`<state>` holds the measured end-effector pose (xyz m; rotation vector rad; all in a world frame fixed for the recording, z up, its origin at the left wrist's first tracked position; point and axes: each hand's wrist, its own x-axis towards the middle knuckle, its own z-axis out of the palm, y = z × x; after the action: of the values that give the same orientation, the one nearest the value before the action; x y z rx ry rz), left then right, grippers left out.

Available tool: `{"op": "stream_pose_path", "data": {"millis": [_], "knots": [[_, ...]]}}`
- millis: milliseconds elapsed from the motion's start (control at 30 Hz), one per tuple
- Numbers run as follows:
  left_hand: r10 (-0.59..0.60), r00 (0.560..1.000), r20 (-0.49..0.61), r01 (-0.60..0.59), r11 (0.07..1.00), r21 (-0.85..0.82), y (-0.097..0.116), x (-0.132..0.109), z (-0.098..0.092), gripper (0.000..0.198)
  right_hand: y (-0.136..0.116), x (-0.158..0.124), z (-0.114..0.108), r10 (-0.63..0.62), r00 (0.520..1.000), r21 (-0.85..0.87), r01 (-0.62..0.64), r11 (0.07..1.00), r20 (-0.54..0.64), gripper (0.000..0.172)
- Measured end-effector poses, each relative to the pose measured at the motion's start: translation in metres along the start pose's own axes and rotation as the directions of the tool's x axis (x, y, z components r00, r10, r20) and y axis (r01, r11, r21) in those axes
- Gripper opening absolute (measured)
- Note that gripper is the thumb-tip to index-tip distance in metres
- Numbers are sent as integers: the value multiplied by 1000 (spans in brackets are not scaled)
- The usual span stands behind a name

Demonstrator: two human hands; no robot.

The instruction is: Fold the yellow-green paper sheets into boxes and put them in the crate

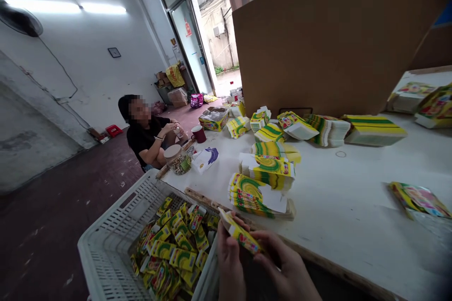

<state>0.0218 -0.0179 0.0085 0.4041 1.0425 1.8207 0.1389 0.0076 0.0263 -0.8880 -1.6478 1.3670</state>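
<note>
The left hand (229,256) and the right hand (284,263) hold a small yellow-and-green printed carton (244,237) by its two ends, at the edge of a white table (335,207). Left of the grip stands a white plastic crate (92,256) with a heap of yellow-and-green packs (181,242) in it, and just beyond the grip lie stacks of flat cartons (249,188). Farther off to the left are a lidded jar (177,160), a dark red mug (199,135) and a seated person (141,136), while a printed packet (420,198) lies to the right.
</note>
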Motion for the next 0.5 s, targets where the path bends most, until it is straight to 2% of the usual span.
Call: {"op": "stream_pose_path", "data": {"millis": [133, 233, 300, 367, 433, 500], "knots": [[7, 1000, -10, -6, 999, 46, 0, 4, 0, 23, 6, 0, -11, -28, 996, -115, 18, 993, -87, 26], [-46, 999, 24, 45, 998, 51, 8, 9, 1, 24, 8, 0, -21, -88, 993, -221, 70, 973, -76, 25], [-25, 995, 97, 20, 999, 45, 24, 11, -1, 34, 5, -1, -33, -143, 989, -316, 122, 941, -44, 23], [55, 978, 203, -75, 993, 91, 48, 12, -4, 54, -1, -4, -48, -201, 978, -410, 206, 888, 56, 25], [58, 942, 331, -152, 952, 266, 72, 10, -5, 69, -12, -6, -58, -254, 950, -493, 312, 812, 183, 28], [-40, 888, 459, -200, 864, 462, 88, 3, -1, 81, -23, -8, -58, -279, 911, -558, 407, 723, 303, 24]]}}
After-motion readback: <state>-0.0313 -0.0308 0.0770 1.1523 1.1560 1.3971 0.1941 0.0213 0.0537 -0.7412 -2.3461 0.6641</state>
